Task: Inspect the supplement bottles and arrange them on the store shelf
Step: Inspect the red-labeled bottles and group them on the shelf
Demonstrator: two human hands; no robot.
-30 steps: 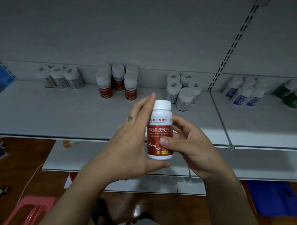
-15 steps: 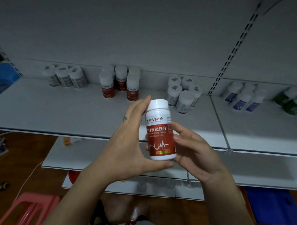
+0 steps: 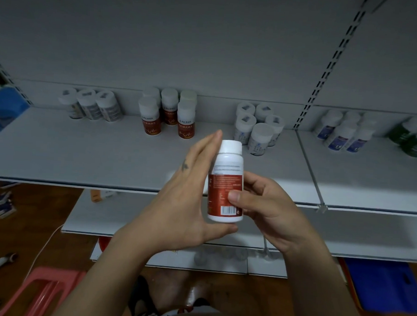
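Two hands share the red-labelled supplement bottle [image 3: 226,182], held upright just in front of the shelf [image 3: 83,157] edge, barcode toward the camera. The right hand [image 3: 267,208] pinches it, thumb on the label; the left hand [image 3: 184,204] lies straight-fingered against its side, thumb under the base. Turned carelessly, the smooth bottle could slip and drop past the shelf to the floor [image 3: 45,210].

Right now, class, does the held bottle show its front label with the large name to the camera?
No: the held bottle shows its back, with fine print and a barcode, to the camera.
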